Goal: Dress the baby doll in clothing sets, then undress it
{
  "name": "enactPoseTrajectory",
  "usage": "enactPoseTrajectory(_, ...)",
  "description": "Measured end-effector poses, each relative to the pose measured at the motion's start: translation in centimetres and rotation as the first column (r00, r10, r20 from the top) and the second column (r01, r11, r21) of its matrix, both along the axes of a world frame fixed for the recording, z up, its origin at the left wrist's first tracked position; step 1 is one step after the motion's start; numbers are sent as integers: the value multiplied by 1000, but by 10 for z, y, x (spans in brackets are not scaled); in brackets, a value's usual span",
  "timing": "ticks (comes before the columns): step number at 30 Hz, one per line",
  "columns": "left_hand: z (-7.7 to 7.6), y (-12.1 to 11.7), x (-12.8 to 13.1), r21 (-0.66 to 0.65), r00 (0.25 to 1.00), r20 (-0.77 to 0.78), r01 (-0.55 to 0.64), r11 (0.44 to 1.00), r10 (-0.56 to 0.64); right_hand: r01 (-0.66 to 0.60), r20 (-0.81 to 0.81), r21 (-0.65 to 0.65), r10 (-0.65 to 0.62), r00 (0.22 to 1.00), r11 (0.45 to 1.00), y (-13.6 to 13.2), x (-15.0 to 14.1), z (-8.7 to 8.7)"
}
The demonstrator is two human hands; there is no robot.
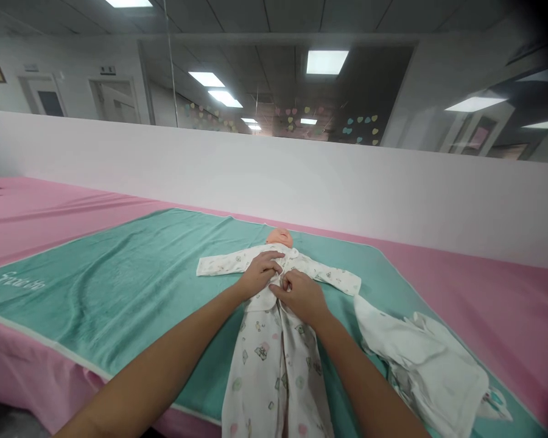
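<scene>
A baby doll (pixel 281 236) lies on its back, dressed in a white printed baby shirt (pixel 223 263) with both sleeves spread out. My left hand (pixel 261 272) rests on the shirt's chest, with one finger stretched out and the others bent at the front edge. Close beside it, my right hand (pixel 305 297) pinches the front opening with thumb and fingers. What exactly lies between the fingertips is hidden. Matching printed baby pants (pixel 256 359) extend below the shirt toward me, between my forearms.
A teal blanket (pixel 119 286) lies under the doll, over a pink cover (pixel 475 286). At the right is a crumpled white cloth (pixel 433 365). Behind rises a low white wall (pixel 256 170) with a mirror or glass panel (pixel 274 85) above.
</scene>
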State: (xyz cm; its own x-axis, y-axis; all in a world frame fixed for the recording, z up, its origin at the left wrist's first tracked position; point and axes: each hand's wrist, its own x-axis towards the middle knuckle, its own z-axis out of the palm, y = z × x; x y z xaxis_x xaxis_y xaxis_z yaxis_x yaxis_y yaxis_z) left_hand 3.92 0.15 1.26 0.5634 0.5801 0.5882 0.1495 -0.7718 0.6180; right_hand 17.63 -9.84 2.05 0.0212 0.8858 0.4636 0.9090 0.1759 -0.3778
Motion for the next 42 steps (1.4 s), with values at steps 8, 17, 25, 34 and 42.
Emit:
enactPoseTrajectory(8, 2, -1, 1, 25, 1000, 4, 13, 1000, -13, -49, -25, 35, 50, 998, 998, 4, 4, -2)
enactPoseTrajectory(17, 7, -8, -1, -39, 1000, -29, -1, 999, 0, -173, -98, 60, 178, 979, 983, 7, 14, -7)
enactPoseTrajectory(25, 8, -8, 0, 9, 999, -29, 13, 1000, -12, -164, -263, 152, 200, 944, 975, 12, 17, -7)
enactPoseTrajectory(34, 15, -20, 2, -33, 999, -43, -22, 999, 21, 71, -606, 96, 1, 796, 993, 19, 25, -14)
enactPoseTrajectory(42, 8, 2, -12, -111, 975, 100, -186, 976, 197, 286, -791, 66, -124, 599, 956, 28, 75, -26)
